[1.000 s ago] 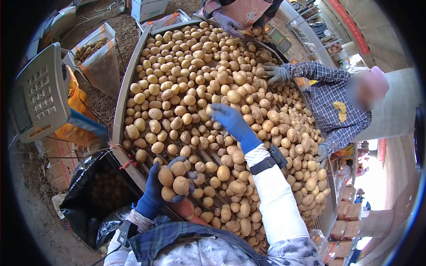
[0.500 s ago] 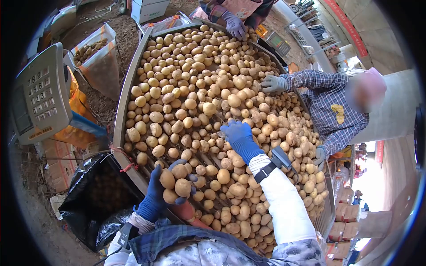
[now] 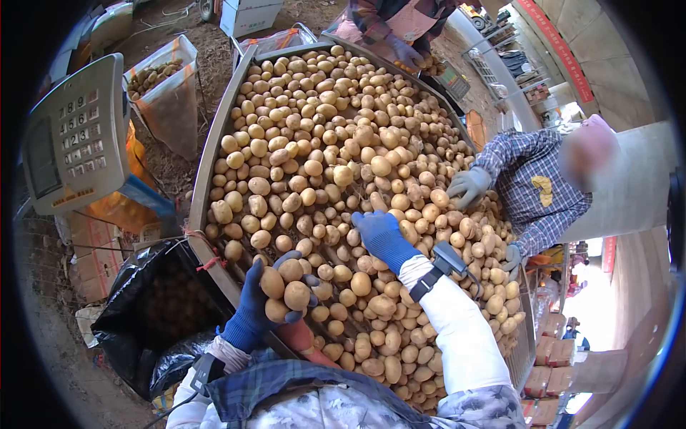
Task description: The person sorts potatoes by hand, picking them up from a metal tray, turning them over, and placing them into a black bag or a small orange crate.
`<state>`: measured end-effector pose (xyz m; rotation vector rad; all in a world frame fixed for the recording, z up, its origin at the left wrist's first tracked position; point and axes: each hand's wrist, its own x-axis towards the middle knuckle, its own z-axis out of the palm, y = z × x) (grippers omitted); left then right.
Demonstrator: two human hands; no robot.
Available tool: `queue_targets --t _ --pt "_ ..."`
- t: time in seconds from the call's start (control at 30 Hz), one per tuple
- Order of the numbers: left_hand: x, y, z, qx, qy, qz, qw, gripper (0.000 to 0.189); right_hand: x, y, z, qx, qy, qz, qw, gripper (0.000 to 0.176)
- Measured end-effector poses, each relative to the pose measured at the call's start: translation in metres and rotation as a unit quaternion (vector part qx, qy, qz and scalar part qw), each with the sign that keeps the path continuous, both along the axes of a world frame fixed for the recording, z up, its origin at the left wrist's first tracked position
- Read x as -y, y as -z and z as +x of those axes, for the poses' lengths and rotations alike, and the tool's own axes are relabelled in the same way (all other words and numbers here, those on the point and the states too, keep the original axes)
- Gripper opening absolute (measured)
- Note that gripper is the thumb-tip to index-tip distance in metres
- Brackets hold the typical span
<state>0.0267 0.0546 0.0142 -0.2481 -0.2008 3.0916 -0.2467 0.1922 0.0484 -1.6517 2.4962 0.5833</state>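
Note:
Potatoes lie heaped over a slatted sorting table. At the table's near left edge, my left hand, in a blue glove, is wrapped round several potatoes. My right hand, also blue-gloved with a device strapped at the wrist, rests on the potatoes near the middle of the heap. Its fingertips point up and left beside a longish potato, and whether it grips anything is hidden.
A black bag with potatoes hangs at the left, below a scale. A white sack stands behind. A co-worker in a checked shirt reaches in from the right; another co-worker's gloved hand is at the far end.
My right hand has shifted slightly left and down. The right co-worker's upper hand has moved nearer, and the far co-worker's hand has drawn back to the table's edge. My left hand still holds potatoes.

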Motion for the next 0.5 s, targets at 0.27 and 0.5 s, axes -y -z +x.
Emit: queue_targets --t 0.27,0.5 --pt "0.003 -0.001 0.0 -0.032 -0.013 0.044 0.998 0.08 0.001 0.009 -0.023 0.292 0.119 -0.171 0.934 0.019" --pt "0.003 -0.001 -0.003 -0.014 -0.005 0.014 1.0 0.08 0.015 -0.044 -0.003 0.657 0.366 -0.323 0.574 0.024"
